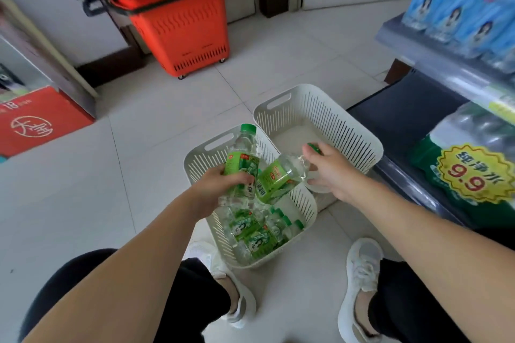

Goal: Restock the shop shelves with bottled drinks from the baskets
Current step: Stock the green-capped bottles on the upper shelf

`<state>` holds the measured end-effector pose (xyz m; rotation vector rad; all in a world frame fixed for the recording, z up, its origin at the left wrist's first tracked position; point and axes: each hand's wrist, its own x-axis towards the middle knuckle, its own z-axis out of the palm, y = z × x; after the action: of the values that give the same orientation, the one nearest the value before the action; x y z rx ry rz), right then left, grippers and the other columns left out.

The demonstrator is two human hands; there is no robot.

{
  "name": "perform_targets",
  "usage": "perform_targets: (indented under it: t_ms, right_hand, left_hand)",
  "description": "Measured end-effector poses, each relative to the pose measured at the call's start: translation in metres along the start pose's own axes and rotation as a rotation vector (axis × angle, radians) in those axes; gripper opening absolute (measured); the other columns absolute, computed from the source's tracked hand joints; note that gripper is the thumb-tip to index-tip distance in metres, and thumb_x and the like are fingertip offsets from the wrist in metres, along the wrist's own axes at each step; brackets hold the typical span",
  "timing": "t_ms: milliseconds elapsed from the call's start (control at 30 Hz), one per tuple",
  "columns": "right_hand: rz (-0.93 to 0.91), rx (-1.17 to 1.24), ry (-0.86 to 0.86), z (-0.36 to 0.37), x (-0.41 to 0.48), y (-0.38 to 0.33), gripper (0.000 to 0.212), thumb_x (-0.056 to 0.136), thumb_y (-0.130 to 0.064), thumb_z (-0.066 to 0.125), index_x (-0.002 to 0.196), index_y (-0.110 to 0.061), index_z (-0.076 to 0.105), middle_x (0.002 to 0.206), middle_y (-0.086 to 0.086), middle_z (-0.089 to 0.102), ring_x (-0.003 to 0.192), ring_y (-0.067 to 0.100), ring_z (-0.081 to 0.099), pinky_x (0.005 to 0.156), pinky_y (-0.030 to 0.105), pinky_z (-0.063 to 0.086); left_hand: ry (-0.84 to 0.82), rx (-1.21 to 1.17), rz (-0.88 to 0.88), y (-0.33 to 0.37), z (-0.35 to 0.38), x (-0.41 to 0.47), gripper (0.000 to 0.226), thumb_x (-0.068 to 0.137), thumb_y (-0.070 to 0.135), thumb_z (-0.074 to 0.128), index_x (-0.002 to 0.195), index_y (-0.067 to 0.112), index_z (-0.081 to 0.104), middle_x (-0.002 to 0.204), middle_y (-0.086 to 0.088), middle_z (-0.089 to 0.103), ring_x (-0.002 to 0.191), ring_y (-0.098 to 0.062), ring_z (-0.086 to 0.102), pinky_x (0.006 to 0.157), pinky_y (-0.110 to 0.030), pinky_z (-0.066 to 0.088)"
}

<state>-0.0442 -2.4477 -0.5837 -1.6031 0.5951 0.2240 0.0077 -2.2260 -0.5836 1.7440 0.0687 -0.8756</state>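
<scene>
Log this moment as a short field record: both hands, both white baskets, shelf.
left hand: grips the label of a cap-up bottle, above the near basket
right hand: holds a tilted bottle by its cap end
near basket: on the floor, several green-label bottles lying in it
far basket: beside the near one, toward the shelf, bare bottom showing
shelf: to the person's right, blue-label bottles standing on it
background: stacked orange baskets
</scene>
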Motion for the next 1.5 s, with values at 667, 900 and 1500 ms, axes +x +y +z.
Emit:
perform_targets:
  t_ms: [667, 900, 1500]
  right_hand:
    - [-0.672, 0.353, -0.010, -0.045, -0.227, -0.242, 0.064, 0.066, -0.026, 0.078, 0.122, -0.026, 0.047, 0.115, 0.003, 0.059, 0.106, 0.022, 0.057, 0.084, 0.036, 0.046]
    - [-0.829, 0.304, 0.111, -0.075, -0.288, -0.340, 0.062, 0.064, -0.001, 0.080, 0.115, -0.016, 0.048, 0.115, 0.007, 0.062, 0.111, 0.025, 0.056, 0.100, 0.048, 0.041]
    - [-1.202, -0.001, 0.510, -0.165, -0.204, -0.554, 0.057, 0.070, -0.036, 0.077, 0.119, -0.030, 0.049, 0.110, -0.013, 0.062, 0.107, 0.008, 0.057, 0.098, 0.040, 0.045]
  left_hand:
    - [-0.484, -0.550, 0.642, 0.197, 0.060, -0.216, 0.082, 0.046, 0.033, 0.089, 0.119, 0.006, 0.063, 0.124, -0.024, 0.060, 0.103, -0.036, 0.064, 0.086, -0.048, 0.055]
    - [-0.493, -0.469, 0.838, 0.295, 0.065, -0.279, 0.078, 0.051, 0.036, 0.086, 0.120, 0.009, 0.063, 0.124, -0.019, 0.062, 0.108, -0.033, 0.063, 0.094, -0.047, 0.049]
    - [-0.101, -0.131, 1.273, 0.567, 0.054, -0.198, 0.034, 0.074, 0.017, 0.076, 0.107, 0.015, 0.066, 0.096, -0.004, 0.074, 0.092, -0.022, 0.070, 0.092, -0.042, 0.052]
